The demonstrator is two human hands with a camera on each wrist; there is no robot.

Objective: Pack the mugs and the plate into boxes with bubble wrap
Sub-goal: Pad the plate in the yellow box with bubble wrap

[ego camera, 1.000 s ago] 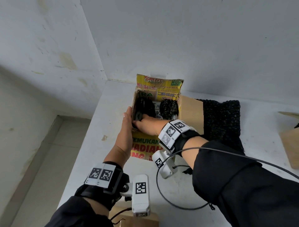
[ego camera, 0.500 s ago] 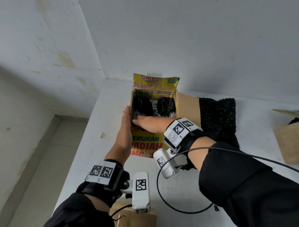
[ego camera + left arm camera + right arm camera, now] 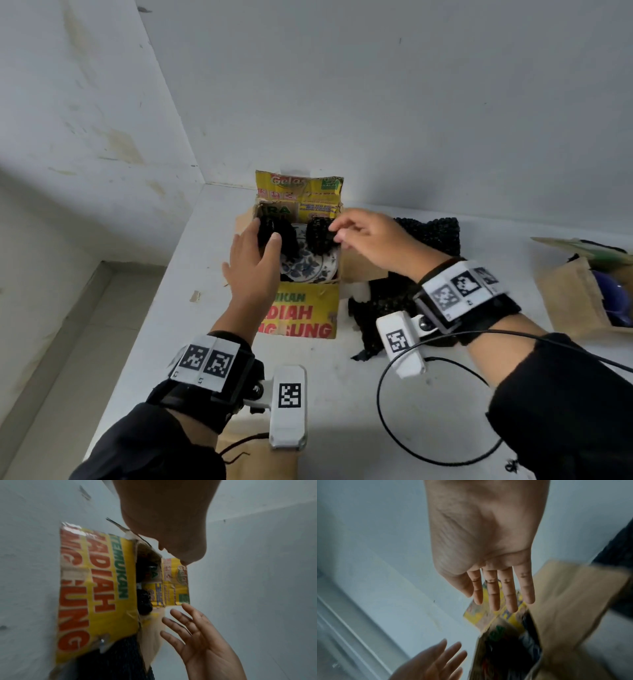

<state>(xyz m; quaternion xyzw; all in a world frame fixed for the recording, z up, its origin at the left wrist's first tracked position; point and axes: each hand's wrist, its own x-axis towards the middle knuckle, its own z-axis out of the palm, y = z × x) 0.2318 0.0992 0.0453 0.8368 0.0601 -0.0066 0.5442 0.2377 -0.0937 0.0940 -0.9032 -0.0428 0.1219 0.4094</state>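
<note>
A yellow printed cardboard box [image 3: 303, 310] stands open on the white table. Inside lie two bundles in black bubble wrap [image 3: 275, 233] [image 3: 320, 236] on top of a white plate with blue flowers [image 3: 305, 269]. My left hand [image 3: 255, 253] hovers over the box's left side with its fingers straight and holds nothing. My right hand [image 3: 356, 233] hangs over the right rim, fingers loosely bent and empty. In the right wrist view the right hand's fingers [image 3: 503, 592] stretch out above the box [image 3: 503, 646]. The left wrist view shows the box front [image 3: 96, 588] and the right hand [image 3: 197, 628].
A sheet of black bubble wrap [image 3: 430, 236] lies right of the box, under its brown flap [image 3: 359, 270]. A second brown box [image 3: 575, 294] with a blue object [image 3: 613, 298] stands at the far right. Walls close off the back and left; the table edge drops at left.
My right hand has come up out of the box and moved right. My left hand has left the box's left wall and risen over it. The plate now shows.
</note>
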